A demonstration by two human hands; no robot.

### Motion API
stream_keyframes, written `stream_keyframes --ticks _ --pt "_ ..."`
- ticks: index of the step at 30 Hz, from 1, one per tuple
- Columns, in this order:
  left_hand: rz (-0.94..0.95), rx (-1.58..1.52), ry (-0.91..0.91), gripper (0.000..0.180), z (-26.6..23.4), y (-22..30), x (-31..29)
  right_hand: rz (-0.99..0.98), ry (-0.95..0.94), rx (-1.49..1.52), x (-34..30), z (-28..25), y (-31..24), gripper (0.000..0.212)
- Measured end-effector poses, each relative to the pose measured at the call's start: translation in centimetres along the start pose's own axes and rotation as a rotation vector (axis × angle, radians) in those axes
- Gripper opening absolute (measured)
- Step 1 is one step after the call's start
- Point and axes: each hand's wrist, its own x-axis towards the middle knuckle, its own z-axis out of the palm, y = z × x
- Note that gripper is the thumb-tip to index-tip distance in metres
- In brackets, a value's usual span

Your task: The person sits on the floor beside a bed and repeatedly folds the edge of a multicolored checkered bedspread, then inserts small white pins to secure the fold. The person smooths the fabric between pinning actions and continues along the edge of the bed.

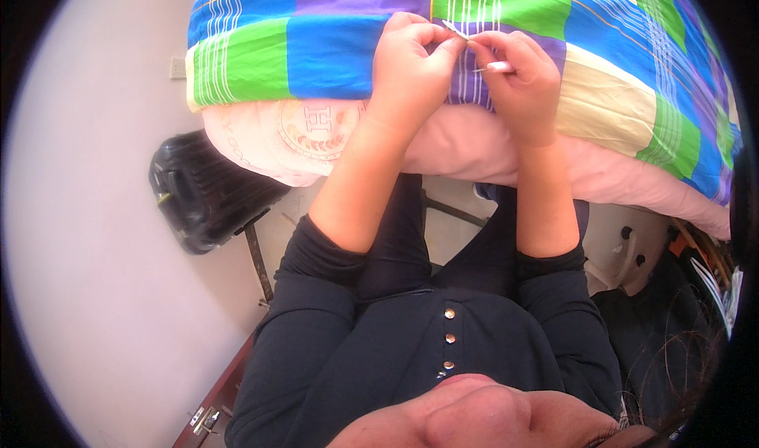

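White thin strip (454, 30) pinched btwn fingertips of L hand (417, 67) & R hand (523, 84), over multicol. checked cover (332, 53); R hand also has sm. pale slim item (498, 67), type unclear.

This appears to be a bedroom in a home: a multicoloured checked bedspread (340, 53) lies over pink bedding (466, 138), and a black ribbed suitcase (209, 183) is near a plain white wall (87, 187) with a socket plate (178, 69).
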Motion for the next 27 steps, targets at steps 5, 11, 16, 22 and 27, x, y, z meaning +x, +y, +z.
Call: stream_keyframes --ticks 5,11,16,22,27 --pt "-0.079 -0.081 0.009 0.009 -0.06 0.10 -0.42 -0.062 -0.003 -0.033 -0.01 -0.08 -0.46 0.013" --pt "-0.067 -0.060 -0.002 0.010 -0.24 -0.33 -0.51 -0.126 -0.038 -0.075 0.03 -0.34 -0.56 0.016" --pt "-0.157 -0.117 -0.004 0.017 -0.37 -0.43 -0.49 -0.204 -0.013 -0.134 0.10 -0.31 -0.54 0.015" --pt "-0.204 -0.098 0.009 0.020 0.02 -0.47 -0.25 -0.088 -0.051 -0.088 -0.03 -0.31 -0.91 0.013" --pt "-0.165 -0.072 0.007 0.019 0.05 -0.67 -0.31 0.025 -0.052 -0.045 0.17 -0.40 -0.89 0.014"
